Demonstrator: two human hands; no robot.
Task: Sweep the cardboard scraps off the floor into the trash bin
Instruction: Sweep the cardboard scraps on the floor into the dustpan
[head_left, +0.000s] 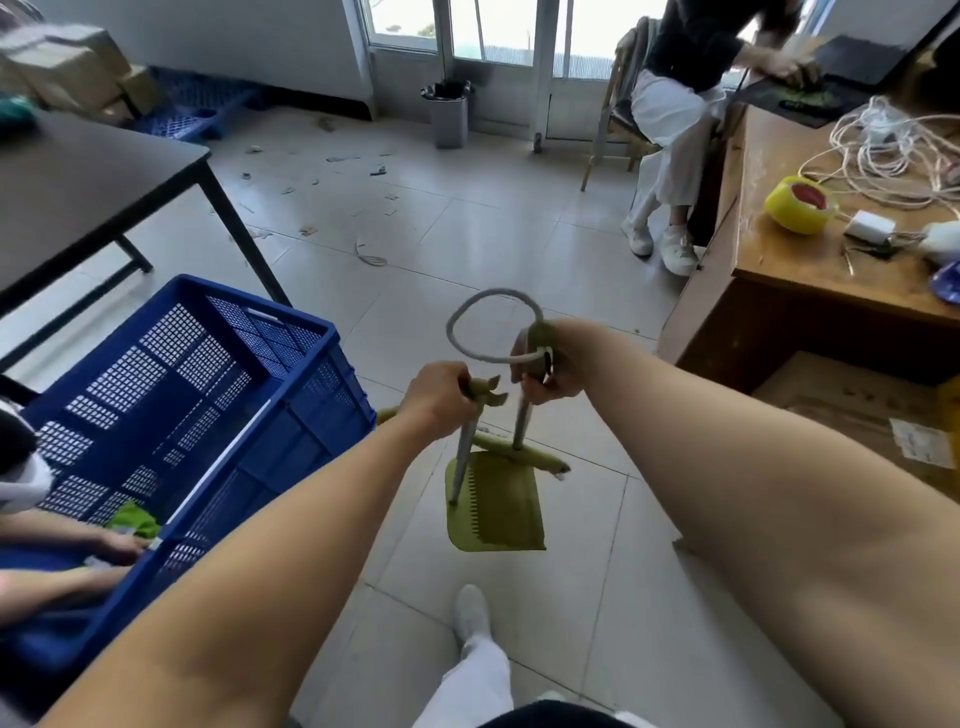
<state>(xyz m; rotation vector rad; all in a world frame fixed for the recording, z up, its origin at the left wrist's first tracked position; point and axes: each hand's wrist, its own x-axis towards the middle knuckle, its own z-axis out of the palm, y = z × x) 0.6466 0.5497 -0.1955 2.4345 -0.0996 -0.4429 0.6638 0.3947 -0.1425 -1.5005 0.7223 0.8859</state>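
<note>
My left hand grips the top of the dustpan handle. The olive-green dustpan hangs below it, just above the tiled floor. My right hand holds the top of the broom handle, where a grey cord loop sticks up. The olive broom head lies across behind the dustpan. Several cardboard scraps are scattered on the floor far ahead, near the dark table. A grey metal trash bin with a black liner stands at the far wall by the glass door.
A blue plastic crate stands close at my left, with another person's hands in it. A dark table is at the left, a wooden desk with cables and yellow tape at the right. A seated person is beside the desk. My foot is below.
</note>
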